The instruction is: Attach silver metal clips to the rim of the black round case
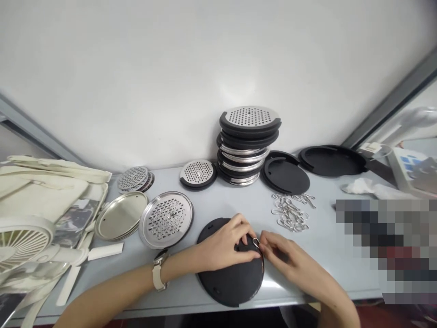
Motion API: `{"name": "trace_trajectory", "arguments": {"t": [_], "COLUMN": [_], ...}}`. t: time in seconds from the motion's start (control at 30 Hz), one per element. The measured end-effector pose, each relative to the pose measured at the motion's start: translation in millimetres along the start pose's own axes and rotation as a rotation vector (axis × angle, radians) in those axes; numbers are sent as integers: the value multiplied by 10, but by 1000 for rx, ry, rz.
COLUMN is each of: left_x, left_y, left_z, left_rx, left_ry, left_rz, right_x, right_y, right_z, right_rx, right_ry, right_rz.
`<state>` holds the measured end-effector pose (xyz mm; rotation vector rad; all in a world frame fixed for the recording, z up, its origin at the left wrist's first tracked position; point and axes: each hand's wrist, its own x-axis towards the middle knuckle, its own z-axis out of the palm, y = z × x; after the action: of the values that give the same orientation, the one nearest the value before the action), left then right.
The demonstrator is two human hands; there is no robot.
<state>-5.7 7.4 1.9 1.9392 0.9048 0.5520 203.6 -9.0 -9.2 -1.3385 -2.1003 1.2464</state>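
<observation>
A round black plate (232, 282) lies near the table's front edge. My left hand (235, 241), with a watch on its wrist, grips this plate, fingers over its top and thumb near its right rim. At that rim my right hand (280, 250) pinches a small silver wire clip (256, 242); its loop shows between the two hands. How far the clip passes into the plate is hidden by my fingers. Behind my right hand lies a heap of similar wire clips (290, 212). Left of the plate rests a perforated metal disc (166, 219) with a raised rim.
Plain metal discs (119, 216) and small perforated discs (133, 178) lie at left. A tall stack of black-and-metal discs (243, 159) stands by the wall. Black plates (287, 175) and a black tray (334, 161) sit right of it. A white fan (23, 243) borders the left.
</observation>
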Motion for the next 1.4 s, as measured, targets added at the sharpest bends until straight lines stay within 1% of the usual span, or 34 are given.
{"name": "trace_trajectory", "arguments": {"t": [0.07, 0.13, 0.2, 0.37, 0.43, 0.5, 0.6, 0.77, 0.9, 1.0, 1.07, 1.13, 1.2, 1.27, 1.4], "left_x": [0, 2, 3, 0, -5, -13, -25, -20, -4, 0, -1, -4, -10, -19, -24], "left_y": [-2, -8, -15, -38, -52, -61, -57, -23, -2, 12, 17, 19, 20, 26, 37], "left_z": [-12, -21, -27, -31, -30, -30, -32, -41, -49, -55, -56, -52, -46, -41, -32], "left_rx": [-8, -19, -14, 42, 56, 69, 93, 149, 172, 150, 130, 114, 110, 120, 175], "left_ry": [-15, -23, -42, -46, -55, -57, -47, -42, -43, -45, -52, -58, -53, -44, -18], "left_rz": [-8, -8, -1, 20, 44, 54, 72, 87, 90, 65, 42, 31, 31, 29, 20], "right_x": [11, 17, 15, -17, -24, -20, -7, 6, 25, 49, 66, 88, 117, 157, 249], "right_y": [31, 69, 102, 136, 129, 109, 61, 8, 24, 32, 20, -1, -23, -37, -44], "right_z": [-15, -10, 13, 86, 98, 94, 66, 28, 21, -2, -40, -99, -168, -236, -325], "right_rx": [-1, 4, 9, 24, 16, -1, -25, -37, -27, -35, -35, -6, 37, 70, 82], "right_ry": [-53, -76, -55, -4, 50, 71, 65, -55, -100, -142, -155, -201, -287, -347, -419], "right_rz": [1, 13, 19, 32, 25, 20, 32, 71, 82, 83, 94, 104, 129, 126, 106]}}
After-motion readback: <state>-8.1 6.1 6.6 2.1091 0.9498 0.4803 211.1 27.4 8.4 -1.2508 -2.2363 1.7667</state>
